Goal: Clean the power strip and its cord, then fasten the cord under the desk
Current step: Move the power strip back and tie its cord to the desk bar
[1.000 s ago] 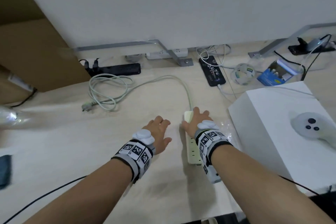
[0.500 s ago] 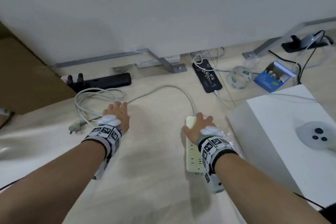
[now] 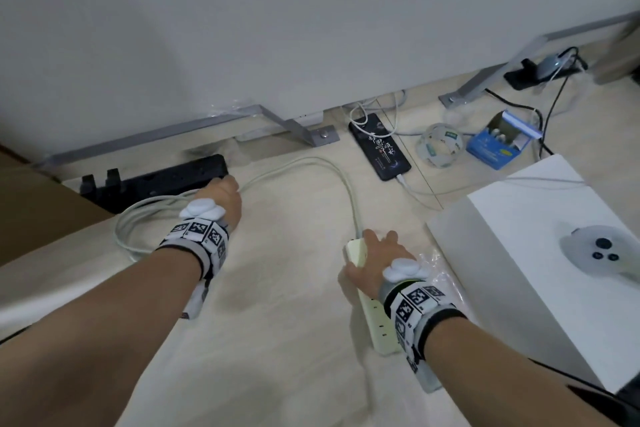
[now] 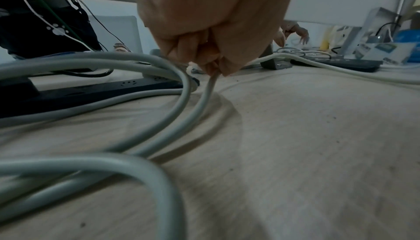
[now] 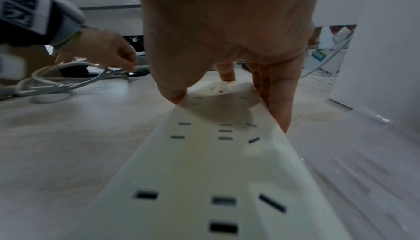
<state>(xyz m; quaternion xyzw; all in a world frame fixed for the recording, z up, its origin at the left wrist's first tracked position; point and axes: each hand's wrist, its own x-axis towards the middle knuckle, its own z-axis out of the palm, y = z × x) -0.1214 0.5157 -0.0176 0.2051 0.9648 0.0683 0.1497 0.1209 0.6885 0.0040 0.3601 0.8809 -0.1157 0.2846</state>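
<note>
A cream power strip lies on the pale wooden floor. My right hand grips its far end, thumb on one side and fingers on the other. Its grey-white cord arcs left from the strip into loose coils. My left hand pinches the cord near the coils, just in front of a black power strip.
A white desk panel with grey metal feet stands behind. A black phone, a tape roll and a blue box lie at the back right. A white box bearing a controller stands close on the right.
My left hand has moved away from beside the right hand, out to the left and back, and has taken hold of the cord by the coils. The right hand stays on the strip.
</note>
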